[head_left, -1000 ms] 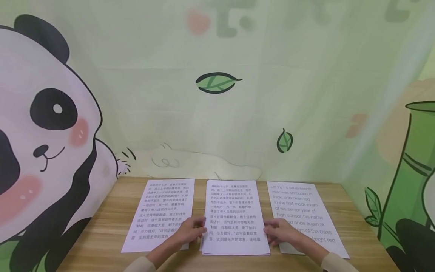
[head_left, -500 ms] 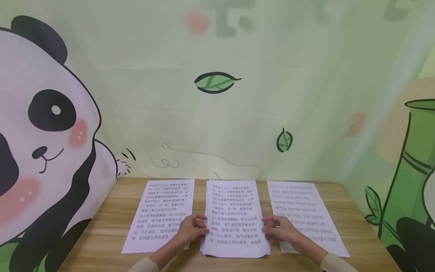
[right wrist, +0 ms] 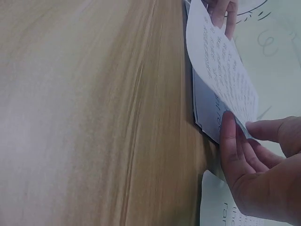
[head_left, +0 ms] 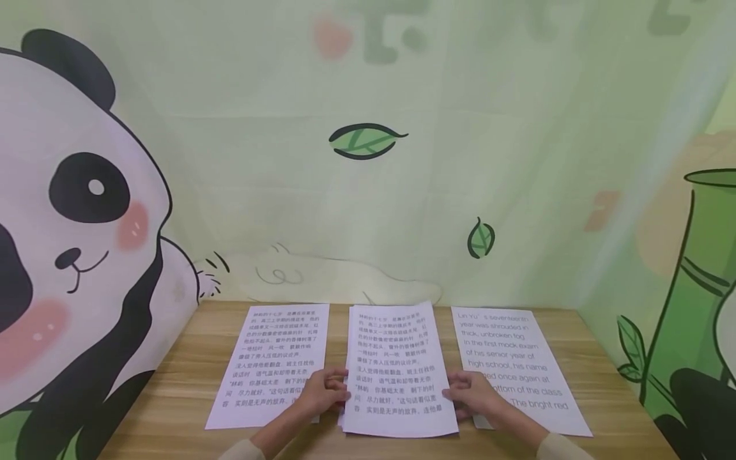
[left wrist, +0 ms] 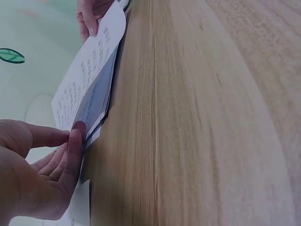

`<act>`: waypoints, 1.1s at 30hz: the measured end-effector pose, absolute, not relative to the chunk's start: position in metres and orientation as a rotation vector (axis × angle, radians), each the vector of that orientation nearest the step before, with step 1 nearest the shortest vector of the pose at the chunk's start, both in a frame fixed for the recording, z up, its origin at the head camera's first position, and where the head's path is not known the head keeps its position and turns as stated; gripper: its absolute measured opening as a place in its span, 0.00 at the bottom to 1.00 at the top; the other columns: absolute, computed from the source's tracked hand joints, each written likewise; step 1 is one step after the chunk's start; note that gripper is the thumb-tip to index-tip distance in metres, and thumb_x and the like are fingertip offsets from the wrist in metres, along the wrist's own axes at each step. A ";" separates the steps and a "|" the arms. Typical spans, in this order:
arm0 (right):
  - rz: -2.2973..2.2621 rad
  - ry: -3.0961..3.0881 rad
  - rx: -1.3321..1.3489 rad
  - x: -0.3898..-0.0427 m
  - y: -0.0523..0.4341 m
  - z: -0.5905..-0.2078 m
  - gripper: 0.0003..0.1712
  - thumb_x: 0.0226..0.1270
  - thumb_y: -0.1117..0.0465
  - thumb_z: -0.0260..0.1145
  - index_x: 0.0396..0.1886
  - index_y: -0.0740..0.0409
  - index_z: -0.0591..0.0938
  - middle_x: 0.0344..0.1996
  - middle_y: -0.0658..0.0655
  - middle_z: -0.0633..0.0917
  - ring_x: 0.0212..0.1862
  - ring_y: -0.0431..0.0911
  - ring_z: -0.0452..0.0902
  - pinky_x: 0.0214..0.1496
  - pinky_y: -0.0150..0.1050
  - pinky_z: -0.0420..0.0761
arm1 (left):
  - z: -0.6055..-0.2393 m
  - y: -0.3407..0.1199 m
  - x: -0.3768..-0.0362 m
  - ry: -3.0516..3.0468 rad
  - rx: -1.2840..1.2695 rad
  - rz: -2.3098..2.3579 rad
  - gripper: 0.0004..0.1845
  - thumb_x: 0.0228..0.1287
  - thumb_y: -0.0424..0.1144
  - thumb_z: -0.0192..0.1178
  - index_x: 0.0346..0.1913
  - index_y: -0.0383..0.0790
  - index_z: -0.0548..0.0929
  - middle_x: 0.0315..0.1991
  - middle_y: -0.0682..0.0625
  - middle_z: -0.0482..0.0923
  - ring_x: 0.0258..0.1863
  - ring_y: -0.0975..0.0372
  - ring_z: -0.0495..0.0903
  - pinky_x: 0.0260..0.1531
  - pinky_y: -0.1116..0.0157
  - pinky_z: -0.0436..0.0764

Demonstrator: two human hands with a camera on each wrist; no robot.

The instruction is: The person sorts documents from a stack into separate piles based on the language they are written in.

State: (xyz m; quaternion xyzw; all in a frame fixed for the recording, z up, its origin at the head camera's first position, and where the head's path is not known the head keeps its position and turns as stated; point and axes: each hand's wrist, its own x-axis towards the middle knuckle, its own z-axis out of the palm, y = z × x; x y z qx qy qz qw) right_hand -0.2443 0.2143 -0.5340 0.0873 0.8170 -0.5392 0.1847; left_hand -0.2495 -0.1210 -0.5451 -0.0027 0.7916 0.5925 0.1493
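Note:
A sheet of paper [head_left: 397, 370] printed with Chinese characters is held between both hands at the middle of the table. My left hand [head_left: 318, 395] pinches its left edge between thumb and fingers, and my right hand [head_left: 476, 395] pinches the right edge. The sheet bows upward off a paper stack [left wrist: 96, 101] beneath it, as the left wrist view shows. In the right wrist view, print shows on the top page of that stack under the raised sheet. The fingers of both hands are curled beneath the sheet's edges, with the thumbs on top.
On the left lies another Chinese-printed page [head_left: 270, 358], partly behind the left hand. An English-printed page [head_left: 500, 351] lies at the right, partly covered by the right hand. The wooden table [head_left: 184, 383] ends at a cloth backdrop [head_left: 259, 191] with a panda and leaves.
Both hands have lifted the top sheet from the middle stack, where it lay flatter a second ago. Its far right corner now stands higher. The side pages have stayed in place.

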 end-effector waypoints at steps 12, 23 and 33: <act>-1.591 2.234 0.167 -0.238 0.221 -0.528 0.36 0.68 0.65 0.67 0.73 0.70 0.67 0.47 0.62 0.87 0.46 0.50 0.88 0.46 0.45 0.89 | -0.551 -0.136 -0.254 2.101 -0.040 1.779 0.25 0.60 0.25 0.65 0.61 0.28 0.75 0.38 0.45 0.88 0.31 0.62 0.87 0.37 0.63 0.89; -1.673 2.149 0.082 -0.235 0.225 -0.524 0.38 0.70 0.64 0.64 0.76 0.70 0.62 0.52 0.65 0.86 0.53 0.57 0.87 0.51 0.48 0.88 | -0.544 -0.144 -0.254 2.064 0.026 1.808 0.26 0.61 0.26 0.66 0.62 0.27 0.74 0.38 0.46 0.89 0.33 0.61 0.88 0.37 0.64 0.89; -1.784 2.085 0.042 -0.233 0.217 -0.529 0.40 0.68 0.67 0.65 0.76 0.70 0.61 0.63 0.78 0.75 0.51 0.51 0.86 0.53 0.48 0.88 | -0.538 -0.155 -0.251 2.086 0.012 1.813 0.25 0.62 0.28 0.66 0.62 0.29 0.75 0.38 0.47 0.89 0.32 0.60 0.88 0.36 0.63 0.89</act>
